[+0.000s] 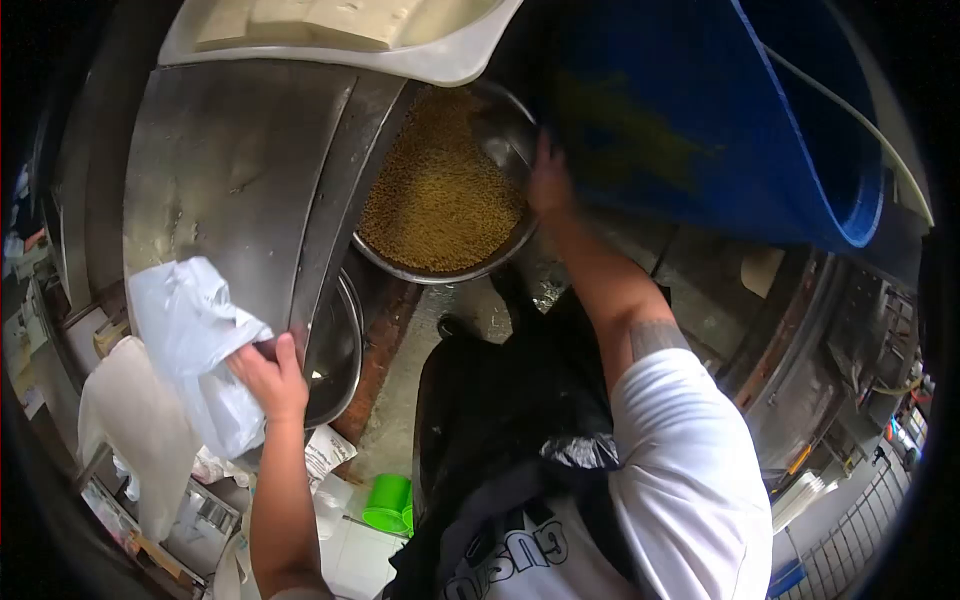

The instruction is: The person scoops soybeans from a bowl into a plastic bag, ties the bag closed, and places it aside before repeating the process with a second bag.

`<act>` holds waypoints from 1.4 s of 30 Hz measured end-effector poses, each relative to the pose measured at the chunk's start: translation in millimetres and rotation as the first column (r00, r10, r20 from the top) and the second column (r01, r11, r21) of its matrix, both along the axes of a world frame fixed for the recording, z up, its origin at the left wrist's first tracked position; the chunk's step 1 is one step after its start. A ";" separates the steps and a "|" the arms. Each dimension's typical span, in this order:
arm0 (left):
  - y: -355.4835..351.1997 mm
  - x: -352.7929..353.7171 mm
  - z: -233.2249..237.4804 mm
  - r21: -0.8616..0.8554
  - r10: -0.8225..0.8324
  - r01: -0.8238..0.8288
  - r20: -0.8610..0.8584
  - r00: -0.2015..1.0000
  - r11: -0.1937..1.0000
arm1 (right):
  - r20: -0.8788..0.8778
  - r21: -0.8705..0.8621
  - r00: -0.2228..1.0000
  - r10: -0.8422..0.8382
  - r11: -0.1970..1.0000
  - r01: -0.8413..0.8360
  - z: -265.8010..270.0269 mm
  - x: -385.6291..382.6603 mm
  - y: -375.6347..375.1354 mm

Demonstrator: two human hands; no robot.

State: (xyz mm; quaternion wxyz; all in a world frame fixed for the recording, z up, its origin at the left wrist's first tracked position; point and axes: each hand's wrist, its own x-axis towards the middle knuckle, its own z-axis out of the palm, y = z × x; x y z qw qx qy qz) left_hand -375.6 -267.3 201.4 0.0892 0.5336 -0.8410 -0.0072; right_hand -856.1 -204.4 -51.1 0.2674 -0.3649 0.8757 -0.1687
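Observation:
My left hand [275, 378] is closed on a crumpled white plastic bag [200, 340] beside the edge of the steel worktop [235, 160]. The thumb points up and the other fingers are partly hidden by the bag. My right hand [548, 180], blurred by motion, is at the right rim of a large metal bowl [450, 277]. Its fingers are too smeared to show their grip. Many small yellow-brown beans [440, 200] fill the bowl. At its upper right, bare shiny metal [505, 130] shows, either the inner wall or a separate vessel.
A big blue barrel [660, 130] leans in at upper right. Above the worktop is a white tub [440, 65] with pale blocks [340, 20]. Another metal bowl [340, 370] sits low beside the worktop. A green container [388, 503] and a printed paper bag [325, 453] are lower down.

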 end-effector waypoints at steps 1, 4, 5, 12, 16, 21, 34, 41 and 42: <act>4.3 6.5 -2.6 0.002 0.000 0.000 0.011 1.000 1.000 | 0.011 0.002 1.000 0.000 1.000 0.000 -3.1 -5.3 -25.2; 12.0 16.3 -4.0 0.108 0.144 -0.137 -0.066 0.987 0.985 | -0.326 -0.048 0.936 0.130 0.987 -0.153 -37.2 -18.1 -93.4; 14.9 5.5 -1.3 0.130 0.181 -0.161 -0.158 0.971 0.978 | -0.415 0.113 0.841 0.347 0.937 -0.331 -59.3 -22.5 -113.1; 20.1 19.3 1.0 0.238 0.202 -0.163 -0.147 0.968 0.957 | -0.027 0.023 0.989 0.147 0.989 -0.146 -31.8 1.9 -137.1; 24.9 35.1 -1.6 0.346 0.274 -0.235 -0.068 0.959 0.908 | 0.029 -0.119 0.998 0.060 0.991 -0.056 -43.5 2.6 -91.2; 23.7 19.3 4.1 0.228 0.183 -0.165 -0.058 0.981 0.960 | 0.301 -0.107 0.903 -0.306 0.930 0.351 -93.8 -40.1 -107.7; 16.2 2.3 4.1 0.247 0.134 -0.060 -0.294 0.946 0.967 | 0.888 0.363 0.075 -0.453 0.791 0.493 -258.5 36.8 2.2; 14.9 5.2 11.5 0.231 0.174 -0.133 -0.170 0.970 0.964 | 0.838 0.354 0.189 -0.513 0.772 0.528 -223.6 77.7 8.2; 13.7 1.4 9.7 0.221 0.175 -0.140 -0.149 0.973 0.965 | 0.841 0.343 0.193 -0.506 0.773 0.534 -214.0 80.6 -2.6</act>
